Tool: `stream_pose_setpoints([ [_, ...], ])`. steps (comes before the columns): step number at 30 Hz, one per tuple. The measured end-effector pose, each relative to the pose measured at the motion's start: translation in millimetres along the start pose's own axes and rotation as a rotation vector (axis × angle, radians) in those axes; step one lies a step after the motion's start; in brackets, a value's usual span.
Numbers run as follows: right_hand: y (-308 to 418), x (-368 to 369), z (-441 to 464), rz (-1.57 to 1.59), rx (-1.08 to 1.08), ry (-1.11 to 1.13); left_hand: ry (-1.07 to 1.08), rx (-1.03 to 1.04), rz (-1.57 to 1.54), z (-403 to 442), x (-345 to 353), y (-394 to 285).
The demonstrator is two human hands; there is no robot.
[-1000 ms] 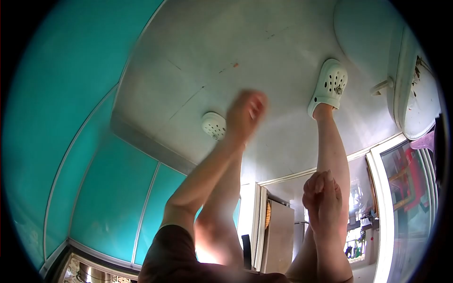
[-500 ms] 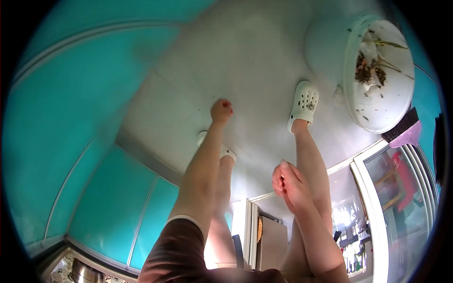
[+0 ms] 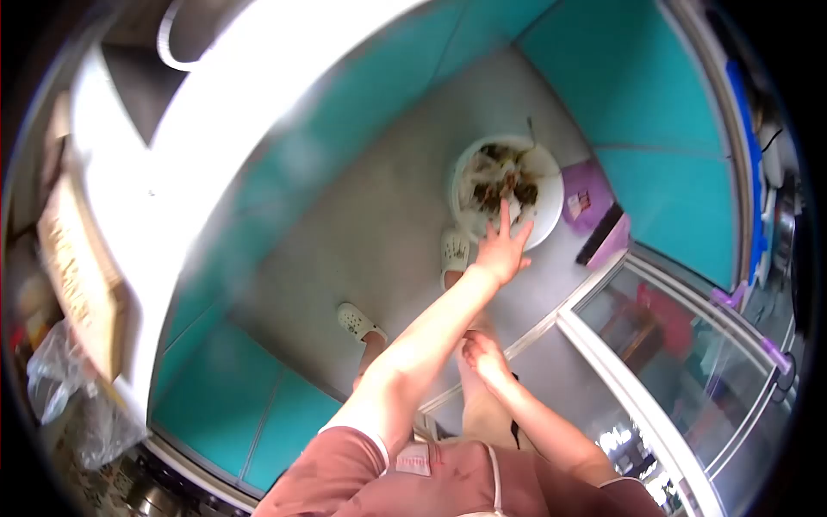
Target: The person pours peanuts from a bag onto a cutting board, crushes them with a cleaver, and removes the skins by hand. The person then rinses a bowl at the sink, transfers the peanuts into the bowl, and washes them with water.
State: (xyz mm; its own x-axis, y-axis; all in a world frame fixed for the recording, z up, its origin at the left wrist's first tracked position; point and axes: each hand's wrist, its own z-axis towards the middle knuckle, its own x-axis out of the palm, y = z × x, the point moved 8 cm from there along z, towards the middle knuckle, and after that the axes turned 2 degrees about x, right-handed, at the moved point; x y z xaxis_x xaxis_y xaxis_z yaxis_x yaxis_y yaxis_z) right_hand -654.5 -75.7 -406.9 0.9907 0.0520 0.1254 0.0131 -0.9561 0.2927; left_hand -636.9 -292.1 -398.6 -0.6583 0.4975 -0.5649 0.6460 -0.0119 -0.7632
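My left hand (image 3: 500, 250) reaches out over the near rim of a round white bin (image 3: 548, 211), its fingers spread and nothing visible in them. Inside the bin lie dark scraps (image 3: 491, 191), pale crumpled pieces and some thin stalks. Whether the fingertips touch the scraps I cannot tell. Closer to my body, my right hand (image 3: 487, 358) hangs in front of my leg with its fingers curled; whatever they hold, if anything, is hidden.
A purple dustpan (image 3: 590, 196) and a pink brush with dark bristles (image 3: 600, 239) are right of the bin. A glass sliding door (image 3: 680, 345) stands at the right. White counter (image 3: 202, 164) and teal cabinets (image 3: 233, 405) line the left. My feet wear white clogs (image 3: 357, 321).
My left hand has gone from a fist over the floor to spread fingers over the bin. The view has turned, bringing the bin nearer the middle. My right hand stays curled.
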Motion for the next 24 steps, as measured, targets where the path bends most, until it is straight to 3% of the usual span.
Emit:
stream_pose_setpoints([
  [1, 31.0, -10.2, -22.6, 0.007, 0.054, -0.128, 0.063, 0.025, -0.004, -4.4, -8.2, -12.8],
  [3, 61.9, -42.0, -30.0, 0.227, -0.103, -0.094, -0.099, 0.257, 0.03, -27.7, -48.7, -48.6],
  [5, 104.0, -69.4, -36.9, 0.239, -0.243, -0.094, -0.133, 0.406, -0.029, -58.2, -89.1, -60.2],
  [8, 181.8, -70.3, -47.9, 0.174, -0.313, 0.078, -0.416, 0.171, 0.037, -142.3, -210.6, -80.3],
  [10, 236.8, -26.2, -60.2, 0.073, -0.389, 0.287, -0.571, 0.02, 0.11, -204.6, -266.6, -68.7],
  [12, 290.3, 51.7, -111.3, -0.119, -0.44, 0.337, -0.778, -0.082, 0.112, -270.5, -318.7, -67.1],
  [13, 307.2, 86.5, -129.5, -0.207, -0.448, 0.364, -0.712, -0.249, 0.136, -294.5, -323.1, -49.1],
  [15, 330.7, 151.7, -147.4, -0.467, -0.51, 0.453, -1.027, -0.276, 0.185, -353.5, -350.6, -44.3],
  [16, 339.8, 181.9, -161.9, -0.594, -0.557, 0.439, -1.038, -0.407, 0.135, -374.4, -356.9, -44.5],
  [22, 330.8, 385.0, -170.8, -0.979, -0.844, 0.7, -1.265, -0.622, 0.208, -447.2, -394.4, 31.7],
  [24, 322.5, 439.1, -132.8, -0.957, -0.742, 0.723, -1.311, -0.654, 0.206, -450.4, -417.1, 75.7],
])
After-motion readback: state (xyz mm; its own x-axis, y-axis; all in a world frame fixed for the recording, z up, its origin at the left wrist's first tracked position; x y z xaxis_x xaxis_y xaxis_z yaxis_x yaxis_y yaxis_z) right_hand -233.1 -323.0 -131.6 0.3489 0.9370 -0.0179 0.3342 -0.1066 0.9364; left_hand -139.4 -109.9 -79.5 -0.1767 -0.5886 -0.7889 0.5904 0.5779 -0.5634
